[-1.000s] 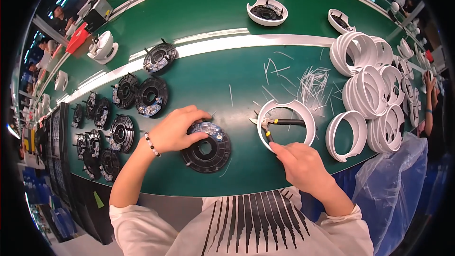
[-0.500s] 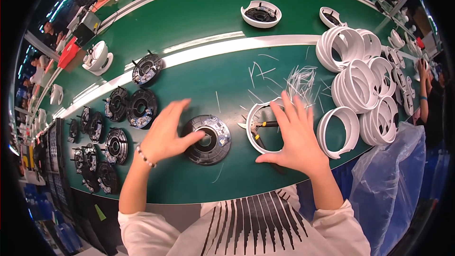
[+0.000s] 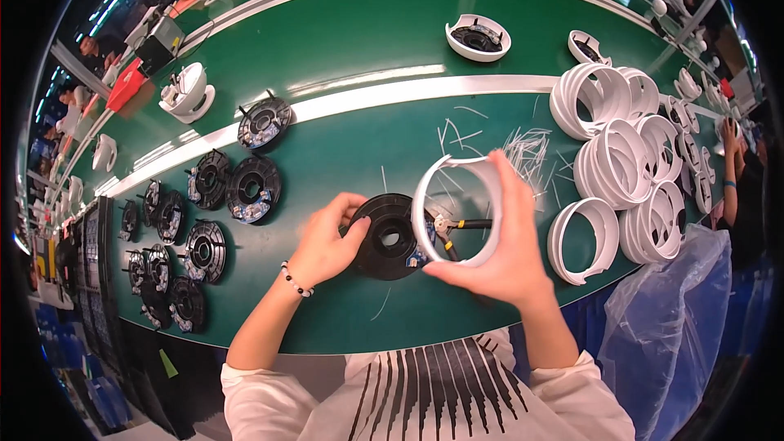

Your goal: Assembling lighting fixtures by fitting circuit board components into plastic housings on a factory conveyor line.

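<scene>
My left hand (image 3: 328, 238) grips the left edge of a round black plastic disc (image 3: 377, 261) with a hole in its middle, fingers behind and thumb on top. Part of a circuit board shows at the disc's right side. In my right hand (image 3: 516, 257) is a white plastic ring (image 3: 418, 216), held upright by its right side between thumb and fingers. The ring's left edge overlaps the disc; whether they touch I cannot tell. Through the ring's opening I see cutting pliers (image 3: 469, 224) with black and yellow handles on the table.
Several black discs with circuit boards (image 3: 253, 188) lie at the left. White rings (image 3: 604, 167) are stacked at the right, beside thin white strips (image 3: 527, 151). A clear plastic bag (image 3: 665, 310) hangs at the right edge. Farther back stands a white shell (image 3: 478, 47) holding a black disc.
Both hands were open before. My left hand has taken hold of the black disc and shifted it right. My right hand has picked up the white ring from around the pliers.
</scene>
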The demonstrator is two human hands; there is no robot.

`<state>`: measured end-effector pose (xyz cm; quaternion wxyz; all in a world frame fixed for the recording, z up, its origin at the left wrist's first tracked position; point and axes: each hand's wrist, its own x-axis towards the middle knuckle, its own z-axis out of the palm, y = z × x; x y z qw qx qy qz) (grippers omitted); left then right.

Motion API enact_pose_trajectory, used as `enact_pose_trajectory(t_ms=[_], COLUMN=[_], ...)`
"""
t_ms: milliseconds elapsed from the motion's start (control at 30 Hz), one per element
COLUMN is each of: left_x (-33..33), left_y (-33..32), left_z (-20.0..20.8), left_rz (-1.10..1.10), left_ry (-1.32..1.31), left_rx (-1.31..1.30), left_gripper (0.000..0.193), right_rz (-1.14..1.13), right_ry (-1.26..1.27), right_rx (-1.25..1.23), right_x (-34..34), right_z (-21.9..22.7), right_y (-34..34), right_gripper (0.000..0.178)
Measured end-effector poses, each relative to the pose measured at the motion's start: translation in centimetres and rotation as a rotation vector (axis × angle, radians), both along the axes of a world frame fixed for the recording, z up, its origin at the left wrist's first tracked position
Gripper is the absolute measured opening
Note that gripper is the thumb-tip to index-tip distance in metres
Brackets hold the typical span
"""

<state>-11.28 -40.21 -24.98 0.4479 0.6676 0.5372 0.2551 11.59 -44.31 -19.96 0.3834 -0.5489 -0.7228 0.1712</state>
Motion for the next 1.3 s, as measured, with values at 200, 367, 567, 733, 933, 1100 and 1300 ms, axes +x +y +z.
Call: enact_pose_trajectory(t_ms=[200, 367, 567, 733, 933, 1100, 1300], left_x=[1.9, 5.0, 5.0, 4.9, 5.5, 6.7, 6.5], left_y=[0.4, -0.2, -0.1, 1.3, 2.2, 1.6, 1.1], left_z=[1.2, 1.9, 2.4, 2.4, 3.3, 3.5, 3.9], left_rz=[0.036, 0.113, -0.206, -0.298, -0.174, -0.135, 0.01], left_ry=[-0.273, -0.7, -1.437, -1.531, -1.449, -1.333, -1.342], left_rx=[-0.056, -0.057, -0.767, -0.878, -0.783, -0.732, -0.723], left_gripper=[0.021, 0.022, 0.052, 0.065, 0.05, 0.049, 0.047], right_rz=[0.025, -0.008, 0.039, 0.03, 0.154, 0.091, 0.051], right_ry=[0.341, 0.226, 0.281, 0.158, 0.291, 0.253, 0.086], right_rx=[-0.06, 0.092, 0.114, 0.188, 0.108, 0.089, 0.238], right_x=[-1.1, -2.9, -1.3, -1.7, -1.6, -1.4, -2.4], right_z=[-1.3, -0.1, 0.6, 0.9, 0.9, 0.9, 0.4], right_y=[0.0, 0.4, 0.5, 0.9, 1.5, 0.6, 0.3], right_gripper=[0.114, 0.112, 0.115, 0.114, 0.113, 0.11, 0.107])
